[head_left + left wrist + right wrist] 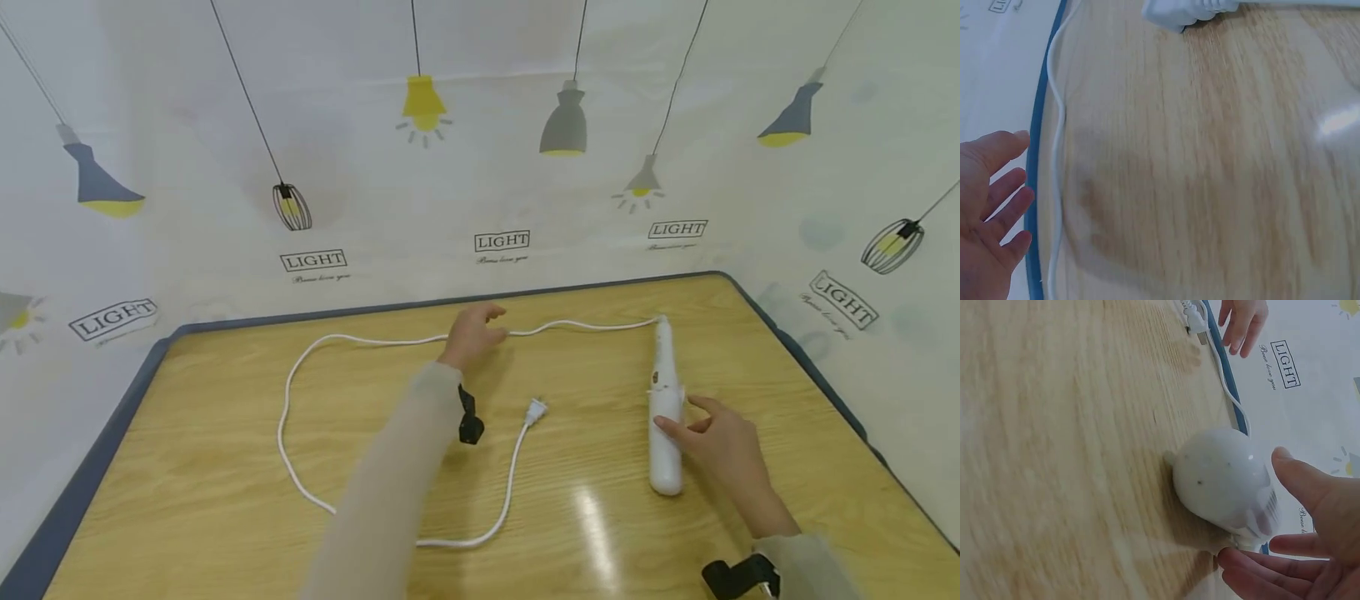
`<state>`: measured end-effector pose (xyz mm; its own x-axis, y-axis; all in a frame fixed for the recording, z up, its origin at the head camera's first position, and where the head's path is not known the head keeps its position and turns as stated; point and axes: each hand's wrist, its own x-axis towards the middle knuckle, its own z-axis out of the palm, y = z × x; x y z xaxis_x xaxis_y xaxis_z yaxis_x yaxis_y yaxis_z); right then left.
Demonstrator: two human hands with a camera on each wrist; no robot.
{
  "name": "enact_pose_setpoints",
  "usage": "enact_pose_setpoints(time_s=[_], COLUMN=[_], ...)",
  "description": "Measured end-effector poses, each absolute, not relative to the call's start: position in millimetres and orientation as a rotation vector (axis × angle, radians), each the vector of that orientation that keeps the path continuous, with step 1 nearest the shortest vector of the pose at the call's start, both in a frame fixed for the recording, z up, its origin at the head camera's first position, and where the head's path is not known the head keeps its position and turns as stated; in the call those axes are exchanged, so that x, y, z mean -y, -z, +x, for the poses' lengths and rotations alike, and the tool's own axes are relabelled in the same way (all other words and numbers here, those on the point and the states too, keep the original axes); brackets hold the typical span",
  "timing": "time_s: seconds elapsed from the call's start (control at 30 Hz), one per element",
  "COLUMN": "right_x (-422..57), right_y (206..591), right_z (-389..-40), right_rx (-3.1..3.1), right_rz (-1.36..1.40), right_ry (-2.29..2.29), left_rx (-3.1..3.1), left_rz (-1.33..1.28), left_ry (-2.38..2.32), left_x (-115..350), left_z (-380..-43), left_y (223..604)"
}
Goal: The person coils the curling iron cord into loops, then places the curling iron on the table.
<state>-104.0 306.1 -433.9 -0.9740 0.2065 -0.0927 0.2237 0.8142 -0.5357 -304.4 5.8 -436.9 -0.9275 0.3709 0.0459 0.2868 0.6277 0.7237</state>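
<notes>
Left sleeve [375,508]: nearest, rising from bottom centre of frame.
Left hand [474,333]: over white cord [285,408], upper centre, fingers loosely apart, holding nothing.
Right hand [723,442]: lower right, thumb and fingers wide about white appliance [664,450]; can't tell if touching.
Appliance: lying on bench [592,375], right of frame, corded end uppermost.
Plug [536,412]: centre, prongs toward upper right.

From above the table [187,467], the head view looks forward and down toward the printed wall [412,192], while both wrist views sit nearer, the left facing down, the right facing the white appliance [1219,475] end-on, sharing the plug [1196,321] and left hand [988,212].
</notes>
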Motion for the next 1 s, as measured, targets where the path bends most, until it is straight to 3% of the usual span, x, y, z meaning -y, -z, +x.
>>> enact_pose_setpoints(time_s=[0.5, 1.0], right_x=[-299, -294], right_y=[442, 434], right_z=[-103, -108], right_rx=[-2.955, -2.879], right_rz=[0.443, 0.447], right_ry=[0.952, 1.020], left_rx=[-2.791, -2.743], left_rz=[0.448, 0.388], left_ry=[-1.219, -1.237], left_x=[-58, -46], left_z=[-309, -305], left_y=[468, 462])
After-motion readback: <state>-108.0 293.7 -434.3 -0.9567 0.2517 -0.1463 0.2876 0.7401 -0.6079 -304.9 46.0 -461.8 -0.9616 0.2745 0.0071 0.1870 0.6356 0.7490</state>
